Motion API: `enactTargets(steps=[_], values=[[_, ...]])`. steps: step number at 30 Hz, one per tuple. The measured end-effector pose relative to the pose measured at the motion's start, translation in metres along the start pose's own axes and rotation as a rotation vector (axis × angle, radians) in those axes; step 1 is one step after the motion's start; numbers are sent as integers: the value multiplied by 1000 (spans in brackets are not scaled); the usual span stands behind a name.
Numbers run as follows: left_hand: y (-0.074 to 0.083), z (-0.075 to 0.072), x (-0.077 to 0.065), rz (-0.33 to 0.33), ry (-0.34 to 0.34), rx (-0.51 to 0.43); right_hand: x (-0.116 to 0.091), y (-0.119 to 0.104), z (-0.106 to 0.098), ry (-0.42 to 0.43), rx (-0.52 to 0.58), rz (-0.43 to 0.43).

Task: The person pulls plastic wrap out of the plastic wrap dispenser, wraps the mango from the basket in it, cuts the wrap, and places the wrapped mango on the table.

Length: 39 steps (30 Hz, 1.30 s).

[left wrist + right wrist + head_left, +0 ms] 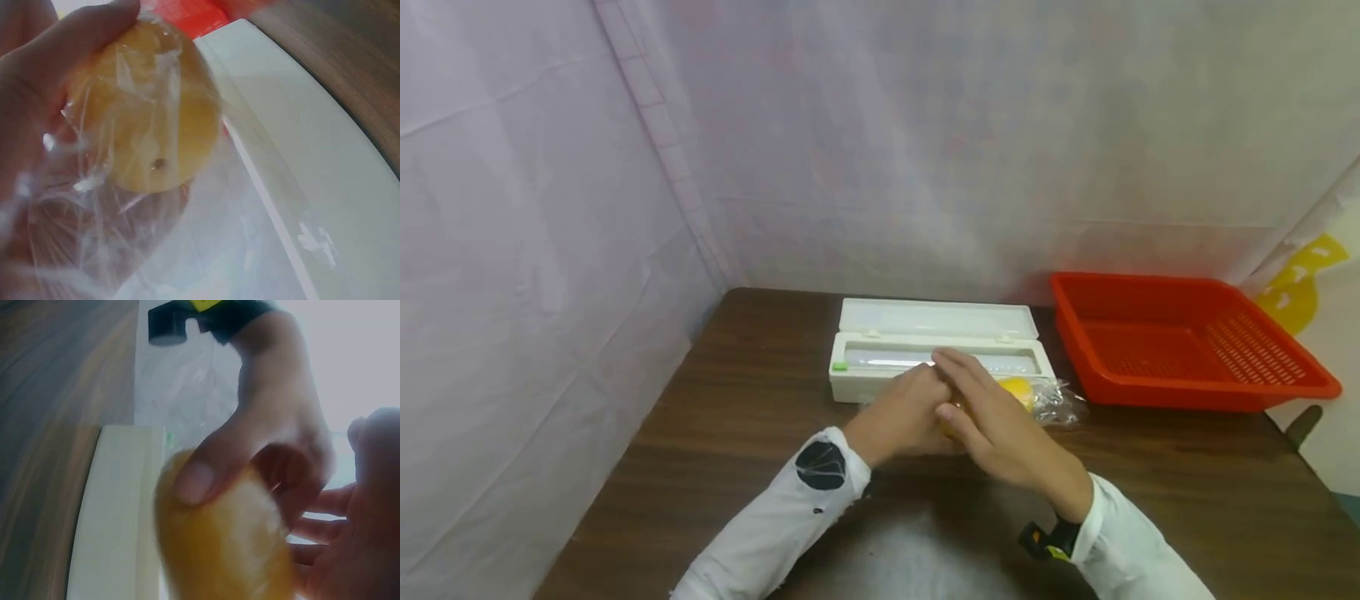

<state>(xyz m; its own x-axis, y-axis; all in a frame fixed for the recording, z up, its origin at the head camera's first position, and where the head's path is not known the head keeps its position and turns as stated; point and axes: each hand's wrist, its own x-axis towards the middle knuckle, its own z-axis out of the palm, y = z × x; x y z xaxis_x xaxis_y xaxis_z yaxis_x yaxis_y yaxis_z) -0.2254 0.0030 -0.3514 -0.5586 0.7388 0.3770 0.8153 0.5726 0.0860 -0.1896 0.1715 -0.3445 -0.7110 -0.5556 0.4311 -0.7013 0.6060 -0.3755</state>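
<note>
My left hand (910, 408) grips a smooth yellow, fruit-like thing (1018, 390), its thumb (197, 481) pressed on the surface. One rounded end with a small dark spot shows in the left wrist view; its exact kind I cannot tell. Clear cling film (144, 219) wraps it and bunches loosely at that end, also sticking out past the right hand in the head view. My right hand (1000, 425) lies slanted over the left, fingers fairly straight and touching it. Behind both hands, a white cling film dispenser (850, 387) stands with its lid raised, a roll (887, 357) inside.
A red plastic basket (1150, 393) with slotted sides stands at the table's right rear. A green slider (839, 366) sits at the dispenser's left end. White sheeting (887, 150) hangs behind and left of the brown wooden table (700, 467).
</note>
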Motion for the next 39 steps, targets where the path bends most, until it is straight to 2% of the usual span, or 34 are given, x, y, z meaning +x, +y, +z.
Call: enactTargets(steps=[3,6,9,26,33,36,39], values=[[2,-4,0,28,24,81,0,4,-2,14,-17,10],[5,-8,0,7,-1,126,1,8,-5,25,-23,24],[6,-12,-2,-13,-21,139,1,11,-6,40,-47,36],[7,-16,-5,-27,4,153,-1,47,-16,140,-109,121],[6,-22,-6,-22,85,166,0,58,-17,215,-74,105],[5,-24,-6,-9,144,172,2,59,-17,284,-11,99],[3,-25,-6,-3,196,169,4,59,-14,369,62,148]])
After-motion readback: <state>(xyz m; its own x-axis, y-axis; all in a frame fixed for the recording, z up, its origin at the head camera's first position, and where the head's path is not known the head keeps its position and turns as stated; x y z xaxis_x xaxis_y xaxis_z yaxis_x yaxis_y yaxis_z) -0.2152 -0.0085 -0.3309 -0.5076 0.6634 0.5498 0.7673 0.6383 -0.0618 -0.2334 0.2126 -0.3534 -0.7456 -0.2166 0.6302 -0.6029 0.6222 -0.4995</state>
